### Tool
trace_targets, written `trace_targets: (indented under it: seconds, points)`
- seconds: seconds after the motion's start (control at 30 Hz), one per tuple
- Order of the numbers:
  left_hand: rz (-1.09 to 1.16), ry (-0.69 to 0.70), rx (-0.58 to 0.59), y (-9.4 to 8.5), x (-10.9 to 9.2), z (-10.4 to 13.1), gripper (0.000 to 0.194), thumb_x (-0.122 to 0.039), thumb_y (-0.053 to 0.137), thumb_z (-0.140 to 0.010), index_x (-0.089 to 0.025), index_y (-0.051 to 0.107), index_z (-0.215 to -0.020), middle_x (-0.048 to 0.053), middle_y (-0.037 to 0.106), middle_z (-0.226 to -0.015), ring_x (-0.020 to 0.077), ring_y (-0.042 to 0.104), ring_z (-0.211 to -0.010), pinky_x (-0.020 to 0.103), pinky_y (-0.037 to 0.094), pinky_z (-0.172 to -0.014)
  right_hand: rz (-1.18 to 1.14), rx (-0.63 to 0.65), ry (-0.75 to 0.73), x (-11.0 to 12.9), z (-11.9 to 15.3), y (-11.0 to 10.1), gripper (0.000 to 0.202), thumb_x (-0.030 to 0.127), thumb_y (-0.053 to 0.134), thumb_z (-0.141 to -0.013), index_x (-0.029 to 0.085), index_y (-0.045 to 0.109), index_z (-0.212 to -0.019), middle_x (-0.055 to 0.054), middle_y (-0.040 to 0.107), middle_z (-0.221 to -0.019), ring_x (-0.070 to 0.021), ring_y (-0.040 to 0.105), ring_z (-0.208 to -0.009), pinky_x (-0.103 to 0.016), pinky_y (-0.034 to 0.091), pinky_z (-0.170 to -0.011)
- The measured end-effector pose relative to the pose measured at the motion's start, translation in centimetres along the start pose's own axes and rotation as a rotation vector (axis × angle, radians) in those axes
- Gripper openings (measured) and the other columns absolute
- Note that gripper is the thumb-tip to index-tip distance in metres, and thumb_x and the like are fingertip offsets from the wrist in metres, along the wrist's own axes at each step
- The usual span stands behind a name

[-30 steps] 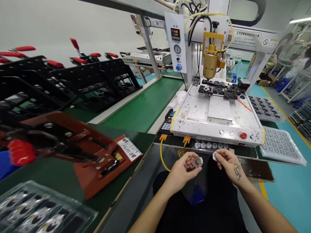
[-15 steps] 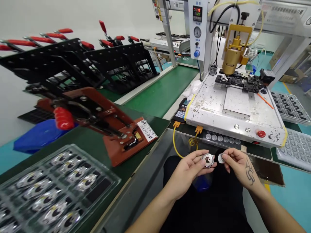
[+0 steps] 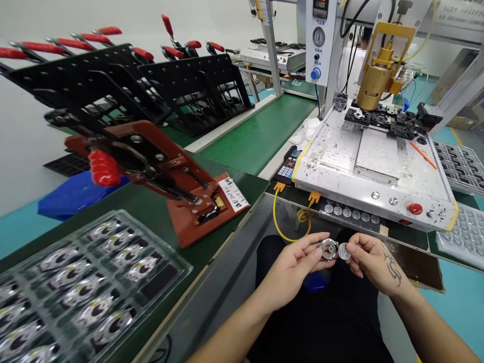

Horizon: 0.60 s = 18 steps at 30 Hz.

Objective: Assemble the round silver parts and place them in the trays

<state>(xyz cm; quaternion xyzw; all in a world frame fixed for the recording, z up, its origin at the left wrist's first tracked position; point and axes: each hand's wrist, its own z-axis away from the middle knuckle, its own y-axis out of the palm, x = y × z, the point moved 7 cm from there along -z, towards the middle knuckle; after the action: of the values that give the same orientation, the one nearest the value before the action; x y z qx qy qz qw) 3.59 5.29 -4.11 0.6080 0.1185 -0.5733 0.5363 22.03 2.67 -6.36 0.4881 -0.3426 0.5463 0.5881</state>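
Workbench (image 3: pixel 149 201), dark green, (pale) wall (image 3: pixel 75 17) behind

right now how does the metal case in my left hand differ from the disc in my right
The metal case is shiny silver; the disc is paler and duller.
The metal case has a raised rim around a hollow middle; the disc looks flat and thin.
The metal case has small projections at its edge; the disc has a plain round outline.
Both are small and held in fingers.

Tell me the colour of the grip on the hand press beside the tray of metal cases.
Red grip; the head view shows it.
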Motion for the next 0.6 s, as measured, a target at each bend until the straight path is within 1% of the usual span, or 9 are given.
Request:
trace_targets:
  seconds: [0.13, 0.23, 0.3, 0.33, 0.4, 0.43, 0.5, 0.6]
  points:
    - [0.003, -0.004, -0.003, 0.0, 0.0, 0.1, 0.052, -0.043, 0.081, -0.095, -0.017, 0.072, -0.139, 0.014, 0.080, -0.127, 0.0339, 0.075, -0.122, 0.054, 0.060, -0.111, 0.110, -0.018, 0.011, 0.6, 0.0, 0.1, 0.041, 0.058, 0.074, -0.097, 0.019, 0.063, -0.086, 0.000, 0.067, -0.072, -0.0098, 0.049, -0.051, -0.025, 0.035, -0.050]
    - [0.012, -0.001, -0.003, 0.0, 0.0, 0.1, 0.051, -0.043, 0.081, -0.095, -0.017, 0.072, -0.138, 0.014, 0.080, -0.127, 0.0342, 0.074, -0.122, 0.054, 0.060, -0.110, 0.203, -0.039, -0.005, 1.6, 0.2, 0.2, 0.041, 0.058, 0.072, -0.098, 0.020, 0.063, -0.086, 0.001, 0.063, -0.071, -0.0105, 0.047, -0.054, -0.025, 0.034, -0.051]
    - [0.013, 0.006, -0.004, 0.1, 0.0, 0.2, 0.049, -0.042, 0.080, -0.096, -0.018, 0.073, -0.138, 0.014, 0.079, -0.128, 0.0345, 0.074, -0.122, 0.055, 0.060, -0.110, 0.288, -0.072, -0.088, 2.7, 0.4, 0.6, 0.040, 0.057, 0.070, -0.099, 0.021, 0.063, -0.085, 0.000, 0.061, -0.073, -0.0132, 0.050, -0.062, -0.027, 0.040, -0.057]
    - [0.011, 0.011, -0.005, 0.1, -0.1, 0.3, 0.049, -0.041, 0.080, -0.096, -0.018, 0.073, -0.138, 0.014, 0.079, -0.128, 0.0346, 0.074, -0.122, 0.055, 0.060, -0.110, 0.333, -0.090, -0.152, 3.4, 0.5, 0.9, 0.039, 0.056, 0.069, -0.100, 0.021, 0.064, -0.085, -0.001, 0.062, -0.078, -0.0153, 0.054, -0.069, -0.028, 0.044, -0.063]
    - [0.000, 0.020, -0.009, 0.2, -0.2, 0.4, 0.048, -0.041, 0.080, -0.096, -0.018, 0.073, -0.137, 0.014, 0.079, -0.127, 0.0346, 0.075, -0.122, 0.054, 0.061, -0.109, 0.406, -0.116, -0.276, 4.6, 0.8, 1.6, 0.036, 0.053, 0.067, -0.101, 0.022, 0.065, -0.085, -0.005, 0.065, -0.095, -0.0196, 0.060, -0.086, -0.032, 0.050, -0.076]
    - [-0.010, 0.023, -0.013, 0.2, -0.2, 0.4, 0.048, -0.041, 0.080, -0.096, -0.018, 0.074, -0.137, 0.013, 0.080, -0.125, 0.0345, 0.075, -0.121, 0.054, 0.061, -0.109, 0.431, -0.118, -0.313, 4.9, 0.9, 2.1, 0.034, 0.051, 0.067, -0.102, 0.022, 0.065, -0.085, -0.007, 0.065, -0.103, -0.0212, 0.061, -0.093, -0.033, 0.051, -0.082]
    - [-0.034, 0.029, -0.023, 0.3, -0.2, 0.5, 0.048, -0.041, 0.080, -0.095, -0.018, 0.074, -0.137, 0.012, 0.081, -0.119, 0.0337, 0.076, -0.118, 0.054, 0.061, -0.109, 0.463, -0.096, -0.322, 5.0, 0.9, 2.9, 0.029, 0.047, 0.066, -0.102, 0.023, 0.063, -0.087, -0.007, 0.065, -0.111, -0.0223, 0.062, -0.100, -0.034, 0.052, -0.088]
    - [-0.059, 0.041, -0.039, 0.4, -0.3, 0.7, 0.051, -0.042, 0.081, -0.094, -0.018, 0.074, -0.138, 0.012, 0.081, -0.118, 0.0331, 0.076, -0.118, 0.052, 0.062, -0.108, 0.468, -0.068, -0.299, 4.8, 0.8, 3.6, 0.027, 0.043, 0.065, -0.103, 0.023, 0.061, -0.086, -0.006, 0.066, -0.107, -0.0211, 0.062, -0.098, -0.033, 0.052, -0.088]
